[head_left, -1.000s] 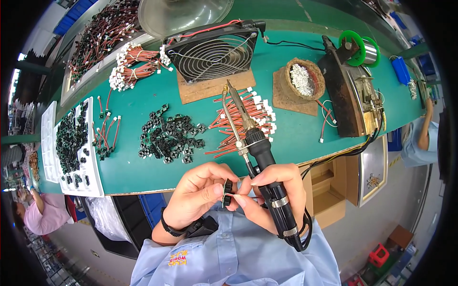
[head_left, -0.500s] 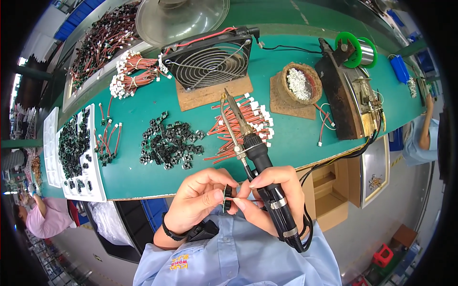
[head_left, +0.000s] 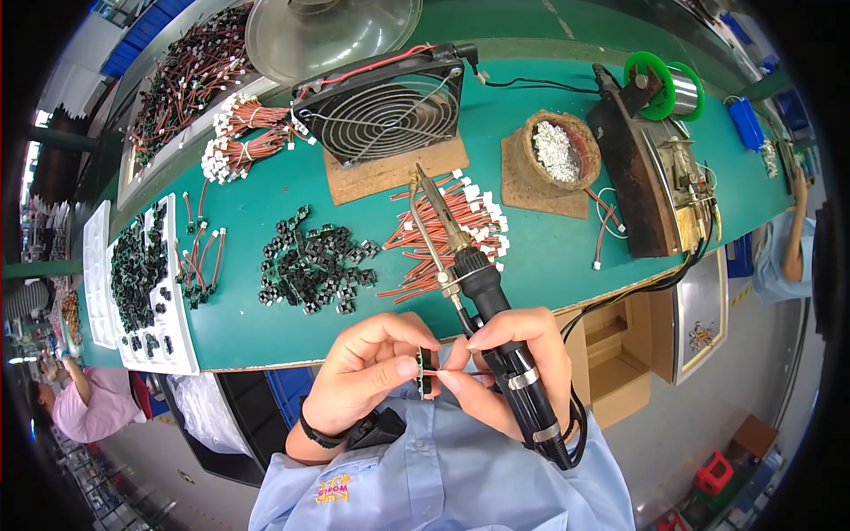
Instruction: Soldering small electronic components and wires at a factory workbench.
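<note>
A small black part point(head_left: 426, 372) sits just below centre, off the near edge of the bench point(head_left: 549, 257), pinched between the fingertips of both hands. Its shape is hard to make out: fingers cover most of it, and only a dark, narrow block with a pale edge shows. A thin wire appears to run from it toward 3 o'clock, under the right fingers; its end is hidden.

The left hand point(head_left: 372, 372) comes in from 7 o'clock, thumb and forefinger closed on the part, a dark band at the wrist. The right hand point(head_left: 509, 372) pinches the part from 3 o'clock with thumb and forefinger while its other fingers wrap the black handle of a soldering iron point(head_left: 478, 292). The iron's tip points toward 11 o'clock, over a heap of red leads point(head_left: 443, 234) with white plugs.

At 9 o'clock of the leads lies a pile of black parts point(head_left: 310, 265); farther toward 9 o'clock, white trays point(head_left: 164, 327) hold more. At 12 o'clock stands a fan point(head_left: 385, 106); at 2 o'clock, a bowl point(head_left: 558, 150) of pale scraps, a dark stand point(head_left: 642, 186) and a green spool point(head_left: 660, 84). The iron's cord is cut off behind the wrist.
</note>
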